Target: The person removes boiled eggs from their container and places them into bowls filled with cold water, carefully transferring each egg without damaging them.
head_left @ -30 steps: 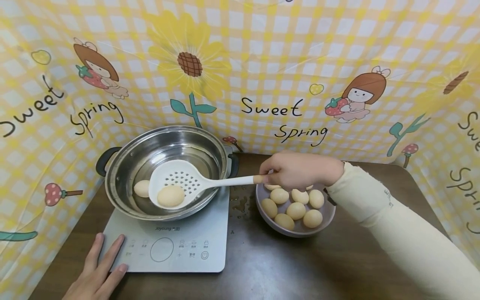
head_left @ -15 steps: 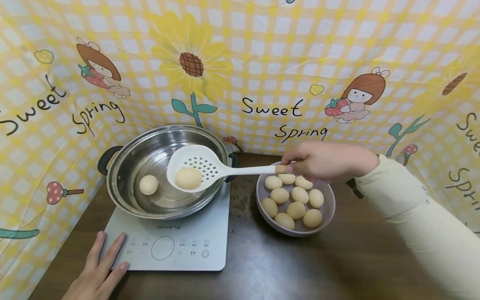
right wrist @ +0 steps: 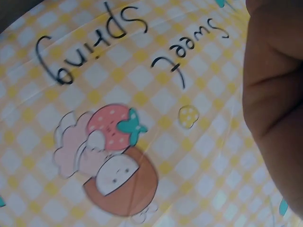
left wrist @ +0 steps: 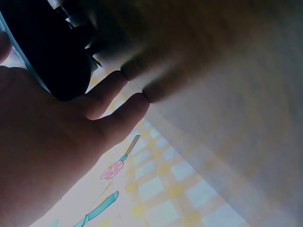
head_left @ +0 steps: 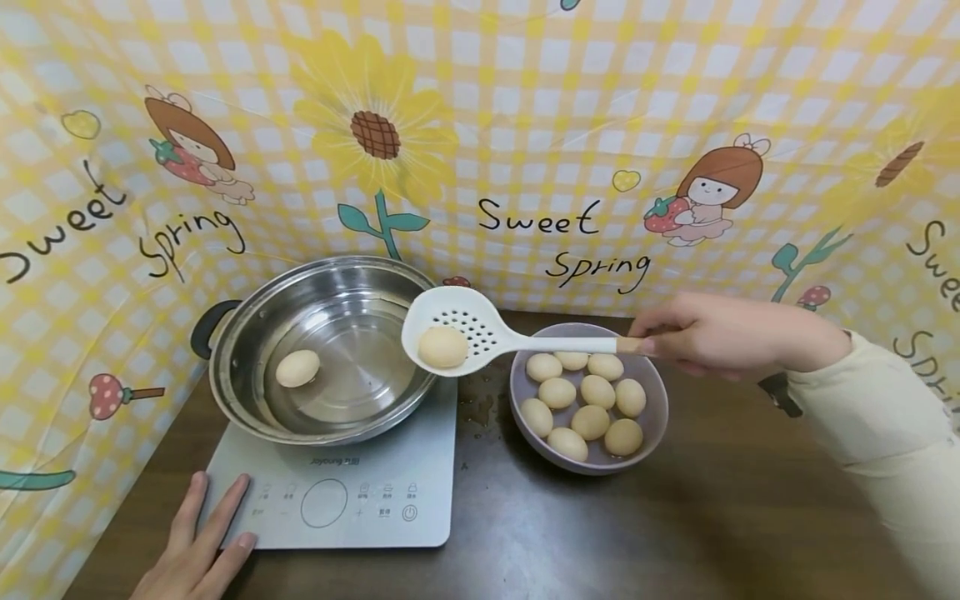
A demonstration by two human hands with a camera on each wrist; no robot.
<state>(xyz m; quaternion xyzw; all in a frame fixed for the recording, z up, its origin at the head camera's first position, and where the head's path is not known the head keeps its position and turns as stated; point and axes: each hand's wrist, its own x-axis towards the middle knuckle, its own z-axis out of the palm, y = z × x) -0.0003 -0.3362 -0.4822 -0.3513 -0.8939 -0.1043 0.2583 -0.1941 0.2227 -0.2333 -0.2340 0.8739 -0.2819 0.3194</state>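
Observation:
My right hand (head_left: 723,333) grips the wooden handle end of a white slotted skimmer (head_left: 491,329). One egg (head_left: 442,347) lies in the skimmer's head, which hangs over the right rim of a steel pot (head_left: 352,433). Another egg (head_left: 297,368) sits in the water at the pot's left side. Below the skimmer's handle stands a greyish-purple bowl (head_left: 652,417) with several eggs (head_left: 590,422) in it. My left hand (head_left: 197,542) rests with spread, straight fingers on the lower left corner of the white induction cooker (head_left: 405,467). The right wrist view shows only part of the right hand (right wrist: 277,109).
The pot stands on the cooker, its black left handle (head_left: 212,327) sticking out. Water drops (head_left: 477,410) lie on the dark wooden table (head_left: 540,533) between cooker and bowl. A yellow checked cloth (head_left: 487,125) hangs close behind and at both sides.
My right hand has moved right, carrying the skimmer and its egg from inside the pot to over its right rim. The egg left in the pot has turned. My left hand stays put.

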